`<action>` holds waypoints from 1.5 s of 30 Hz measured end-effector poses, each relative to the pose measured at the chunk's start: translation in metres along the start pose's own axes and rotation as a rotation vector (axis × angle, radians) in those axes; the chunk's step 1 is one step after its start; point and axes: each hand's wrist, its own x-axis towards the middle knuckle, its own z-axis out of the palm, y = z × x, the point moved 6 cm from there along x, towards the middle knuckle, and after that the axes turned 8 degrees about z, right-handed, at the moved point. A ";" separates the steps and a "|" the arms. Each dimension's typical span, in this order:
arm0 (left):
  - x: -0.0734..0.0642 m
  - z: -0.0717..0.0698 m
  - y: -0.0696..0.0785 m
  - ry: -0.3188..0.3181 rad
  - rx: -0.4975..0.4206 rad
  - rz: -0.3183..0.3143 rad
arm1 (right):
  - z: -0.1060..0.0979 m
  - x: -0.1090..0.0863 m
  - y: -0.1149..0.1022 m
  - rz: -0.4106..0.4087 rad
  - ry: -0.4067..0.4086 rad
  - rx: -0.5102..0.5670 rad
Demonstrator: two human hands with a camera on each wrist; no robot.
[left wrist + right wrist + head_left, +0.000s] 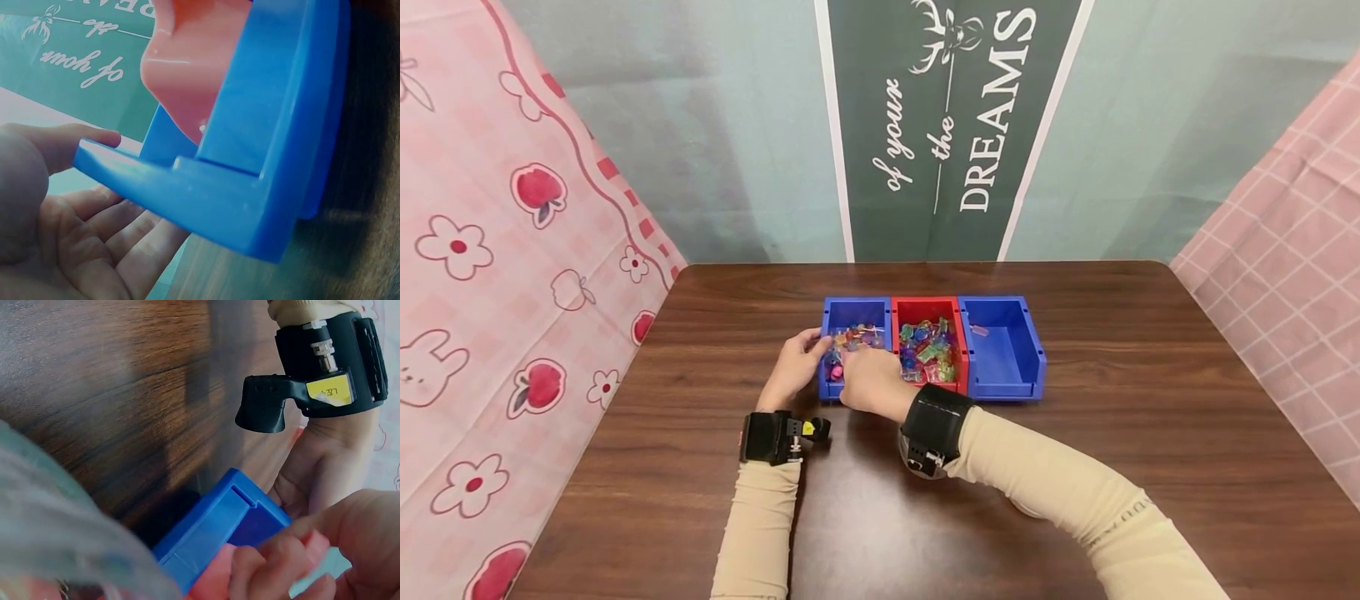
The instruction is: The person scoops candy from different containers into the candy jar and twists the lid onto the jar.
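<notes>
Left of the red bin (pixel 927 307), the left blue bin (pixel 857 310) holds mixed trinkets (pixel 859 337). Our left hand (pixel 796 360) clasps its outer wall between thumb and fingers; our right hand (pixel 876 379) reaches in with curled fingers, though whether they pinch a trinket we cannot tell. We judge three risks: small, glossy pieces slipping from a weak pinch; pieces flicked into the red bin by hurried fingers; and the clear object (pixel 75 531), nearer us than the red bin, knocked by the right wrist.
</notes>
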 end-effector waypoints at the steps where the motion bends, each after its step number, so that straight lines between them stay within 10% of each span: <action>1: 0.000 0.000 0.001 0.000 0.000 0.004 | 0.000 0.001 0.001 0.000 -0.009 0.013; 15: 0.001 0.002 0.003 0.000 -0.007 0.001 | 0.003 0.000 0.008 0.026 -0.109 0.088; 29: -0.002 -0.002 -0.001 -0.011 -0.006 -0.032 | -0.020 -0.017 0.020 -0.033 -0.012 0.147; 45: 0.001 0.000 -0.001 0.038 -0.022 -0.022 | -0.043 -0.034 0.160 0.077 0.210 0.599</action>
